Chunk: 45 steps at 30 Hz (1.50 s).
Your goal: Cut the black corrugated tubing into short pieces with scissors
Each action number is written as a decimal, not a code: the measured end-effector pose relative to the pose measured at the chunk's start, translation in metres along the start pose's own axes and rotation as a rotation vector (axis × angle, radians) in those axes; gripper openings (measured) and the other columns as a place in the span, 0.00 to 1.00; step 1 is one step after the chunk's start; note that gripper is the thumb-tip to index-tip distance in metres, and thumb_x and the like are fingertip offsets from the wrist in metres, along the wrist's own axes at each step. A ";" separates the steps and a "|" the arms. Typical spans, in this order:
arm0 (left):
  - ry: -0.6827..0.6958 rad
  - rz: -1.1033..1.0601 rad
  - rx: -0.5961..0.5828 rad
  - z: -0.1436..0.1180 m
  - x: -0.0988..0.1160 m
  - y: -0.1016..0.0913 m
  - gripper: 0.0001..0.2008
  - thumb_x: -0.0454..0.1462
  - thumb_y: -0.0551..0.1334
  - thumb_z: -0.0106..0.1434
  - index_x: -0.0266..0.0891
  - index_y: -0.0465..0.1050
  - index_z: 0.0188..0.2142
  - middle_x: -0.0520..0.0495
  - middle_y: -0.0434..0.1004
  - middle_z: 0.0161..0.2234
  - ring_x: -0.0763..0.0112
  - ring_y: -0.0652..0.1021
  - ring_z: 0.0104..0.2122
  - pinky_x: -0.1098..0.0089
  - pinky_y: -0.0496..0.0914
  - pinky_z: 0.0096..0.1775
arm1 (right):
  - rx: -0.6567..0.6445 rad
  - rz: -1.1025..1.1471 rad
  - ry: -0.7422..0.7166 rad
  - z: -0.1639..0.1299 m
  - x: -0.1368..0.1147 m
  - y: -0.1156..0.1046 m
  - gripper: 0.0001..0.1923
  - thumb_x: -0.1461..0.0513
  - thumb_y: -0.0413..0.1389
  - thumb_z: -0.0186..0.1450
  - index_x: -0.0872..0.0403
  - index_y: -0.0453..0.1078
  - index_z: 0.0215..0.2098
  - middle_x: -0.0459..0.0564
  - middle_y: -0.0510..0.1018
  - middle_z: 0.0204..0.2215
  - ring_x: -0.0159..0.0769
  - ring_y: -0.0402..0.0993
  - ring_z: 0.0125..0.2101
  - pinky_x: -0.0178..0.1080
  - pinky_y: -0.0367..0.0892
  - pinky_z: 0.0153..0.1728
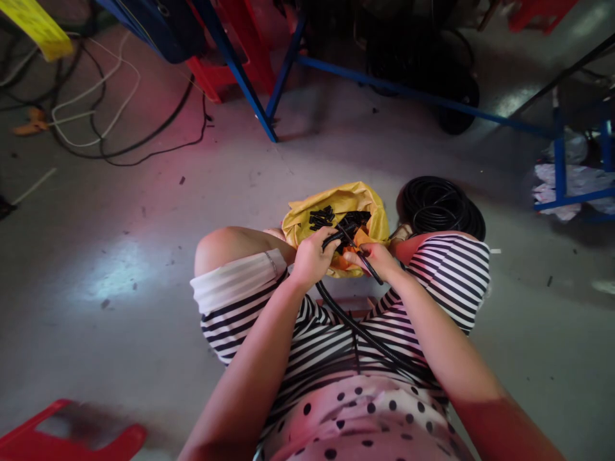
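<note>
Between my bent knees stands an open yellow sack (373,200) with several short black tube pieces (321,218) inside. My left hand (314,253) is closed around a black corrugated tube (336,307), whose end reaches over the sack. The rest of that tube runs down across my lap and under my right forearm. In my right hand (379,259) is a pair of scissors (369,266) with dark handles, their blades by the tube's end. Whether the blades touch the tube I cannot tell. Something orange (361,239) shows beside my right fingers.
A coil of black tubing (442,208) lies right of the sack. Ahead are a blue metal frame (355,73) and a red stool (240,57). Loose cables (120,150) spread at the left, and another red stool (72,435) is at the lower left.
</note>
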<state>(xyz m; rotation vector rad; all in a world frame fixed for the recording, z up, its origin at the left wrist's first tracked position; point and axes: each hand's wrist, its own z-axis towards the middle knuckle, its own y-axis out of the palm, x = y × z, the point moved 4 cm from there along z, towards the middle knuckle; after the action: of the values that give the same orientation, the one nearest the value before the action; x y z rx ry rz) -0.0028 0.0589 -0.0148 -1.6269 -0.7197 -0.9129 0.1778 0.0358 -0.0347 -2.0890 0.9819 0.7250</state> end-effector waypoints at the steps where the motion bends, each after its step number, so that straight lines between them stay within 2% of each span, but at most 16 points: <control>1: 0.012 0.001 -0.019 0.000 0.000 0.001 0.09 0.36 0.60 0.66 0.40 0.76 0.44 0.45 0.83 0.41 0.62 0.81 0.40 0.66 0.72 0.44 | -0.013 0.004 -0.014 0.000 -0.001 0.000 0.30 0.35 0.61 0.55 0.52 0.63 0.23 0.42 0.65 0.19 0.30 0.61 0.22 0.35 0.53 0.24; 5: 0.037 0.028 -0.102 -0.001 -0.002 0.008 0.10 0.35 0.59 0.65 0.39 0.76 0.45 0.44 0.83 0.42 0.61 0.81 0.41 0.65 0.72 0.44 | -0.053 -0.026 -0.035 0.001 -0.002 0.001 0.29 0.36 0.60 0.58 0.53 0.67 0.31 0.43 0.69 0.23 0.32 0.65 0.25 0.34 0.56 0.26; 9: 0.029 0.041 -0.124 -0.001 -0.002 0.008 0.10 0.35 0.59 0.66 0.40 0.76 0.45 0.44 0.83 0.42 0.60 0.81 0.42 0.64 0.72 0.44 | -0.048 -0.130 0.017 0.002 -0.001 -0.002 0.28 0.37 0.60 0.58 0.52 0.66 0.30 0.43 0.69 0.23 0.32 0.65 0.25 0.34 0.56 0.27; 20: -0.053 -0.042 -0.010 0.001 -0.006 0.005 0.08 0.35 0.61 0.65 0.39 0.76 0.43 0.45 0.84 0.41 0.62 0.81 0.42 0.66 0.71 0.45 | 0.044 -0.260 0.029 0.004 -0.005 -0.007 0.29 0.37 0.60 0.58 0.52 0.65 0.23 0.43 0.65 0.20 0.32 0.61 0.24 0.36 0.55 0.28; 45: -0.101 -0.082 0.013 0.002 -0.009 0.005 0.09 0.37 0.61 0.64 0.40 0.75 0.43 0.45 0.84 0.41 0.62 0.81 0.42 0.64 0.73 0.46 | 0.061 -0.277 0.031 0.011 0.004 -0.012 0.30 0.35 0.62 0.54 0.53 0.72 0.24 0.45 0.72 0.21 0.33 0.65 0.24 0.35 0.54 0.26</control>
<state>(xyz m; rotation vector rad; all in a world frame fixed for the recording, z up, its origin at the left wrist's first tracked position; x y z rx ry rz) -0.0033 0.0594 -0.0254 -1.6512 -0.8656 -0.8874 0.1874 0.0480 -0.0398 -2.1322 0.7013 0.5161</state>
